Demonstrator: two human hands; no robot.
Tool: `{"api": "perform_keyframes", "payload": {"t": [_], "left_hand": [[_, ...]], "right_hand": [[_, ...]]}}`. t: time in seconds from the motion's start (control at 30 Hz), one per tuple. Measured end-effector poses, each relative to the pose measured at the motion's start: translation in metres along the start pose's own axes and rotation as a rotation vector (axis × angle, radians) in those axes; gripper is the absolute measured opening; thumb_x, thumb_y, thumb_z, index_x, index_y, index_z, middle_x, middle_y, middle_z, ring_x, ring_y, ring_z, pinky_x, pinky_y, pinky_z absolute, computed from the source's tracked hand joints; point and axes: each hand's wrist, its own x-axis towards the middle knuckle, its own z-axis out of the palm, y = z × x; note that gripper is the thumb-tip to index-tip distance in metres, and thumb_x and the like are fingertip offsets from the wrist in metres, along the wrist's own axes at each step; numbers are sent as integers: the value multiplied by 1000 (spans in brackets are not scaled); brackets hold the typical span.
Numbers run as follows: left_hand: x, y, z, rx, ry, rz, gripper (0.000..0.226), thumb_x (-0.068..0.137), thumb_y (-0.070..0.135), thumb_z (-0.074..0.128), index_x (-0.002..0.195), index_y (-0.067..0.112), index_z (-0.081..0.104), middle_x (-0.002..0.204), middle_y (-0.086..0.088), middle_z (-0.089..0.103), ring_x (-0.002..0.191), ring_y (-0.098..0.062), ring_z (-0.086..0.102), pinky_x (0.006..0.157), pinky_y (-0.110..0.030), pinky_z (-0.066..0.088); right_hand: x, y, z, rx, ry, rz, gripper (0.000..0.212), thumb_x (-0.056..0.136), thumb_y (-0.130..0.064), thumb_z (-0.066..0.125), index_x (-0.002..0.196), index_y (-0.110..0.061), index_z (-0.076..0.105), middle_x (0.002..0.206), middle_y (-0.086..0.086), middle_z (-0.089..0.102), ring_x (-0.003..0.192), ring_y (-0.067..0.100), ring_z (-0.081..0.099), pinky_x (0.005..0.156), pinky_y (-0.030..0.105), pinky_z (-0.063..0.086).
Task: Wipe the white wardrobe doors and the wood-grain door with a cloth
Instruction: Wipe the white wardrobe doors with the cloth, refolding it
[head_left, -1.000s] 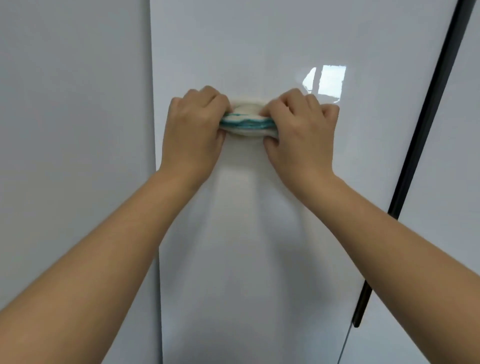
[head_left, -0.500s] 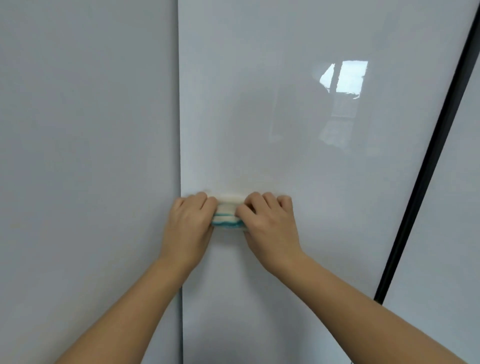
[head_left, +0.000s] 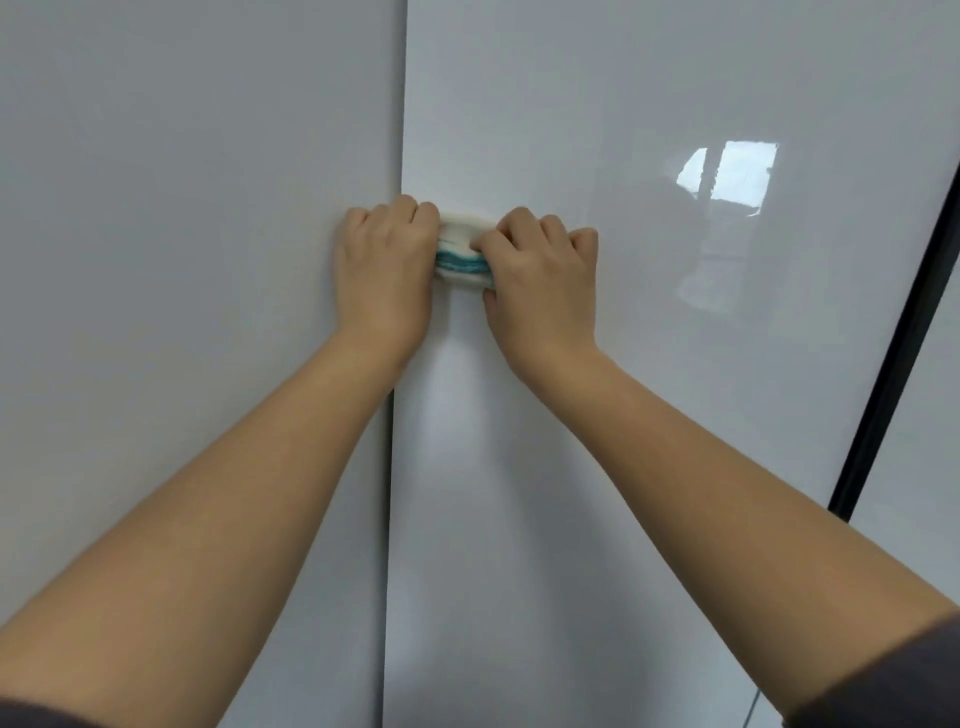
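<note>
- My left hand (head_left: 384, 270) has its fingers curled over the left end of a folded cloth (head_left: 462, 254), gripping it; the hand sits across the seam between two doors.
- My right hand (head_left: 540, 280) grips the cloth's right end, fingers curled, knuckles up.
- The cloth, white with teal stripes, is bunched between both hands and pressed against the glossy white wardrobe door (head_left: 623, 415), near its left edge.
- A second white door (head_left: 182, 260) stands to the left.
- A black vertical strip (head_left: 904, 338) runs along the right.

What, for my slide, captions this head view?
Left hand and right hand grip teal-striped cloth on white wardrobe door.
</note>
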Motion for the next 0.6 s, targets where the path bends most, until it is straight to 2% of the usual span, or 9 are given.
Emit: {"api": "perform_keyframes", "payload": {"t": [0.13,0.27,0.47,0.6], "left_hand": [[-45,-1,7,-21,-64,-1,25,61,-17,53,71,6,53,68,-15,55,53,-31,48,60,-33,25],[-91,4,7,-83,-145,0,30,55,-19,48,69,8,47,65,-14,49,51,-25,33,57,-32,25],[-151,10,7,-79,-273,-26,33,54,-19,59,72,7,51,67,-12,51,51,-30,45,58,-31,25],[-192,17,9,-98,-331,-72,34,55,-18,66,80,4,58,79,-14,58,56,-30,49,57,-31,32]], "right_hand": [[-48,-12,7,47,-46,-43,27,61,1,66,82,-16,68,80,3,60,66,24,50,65,33,19],[-94,-23,12,94,-79,-60,31,63,4,59,85,-15,68,83,2,61,67,24,50,65,34,23],[-142,-33,13,111,-134,-84,28,66,4,60,83,-16,68,81,0,60,67,23,49,65,34,24],[-176,-39,12,127,-160,-100,26,73,2,59,88,-16,69,84,0,61,69,23,51,64,34,26]]}}
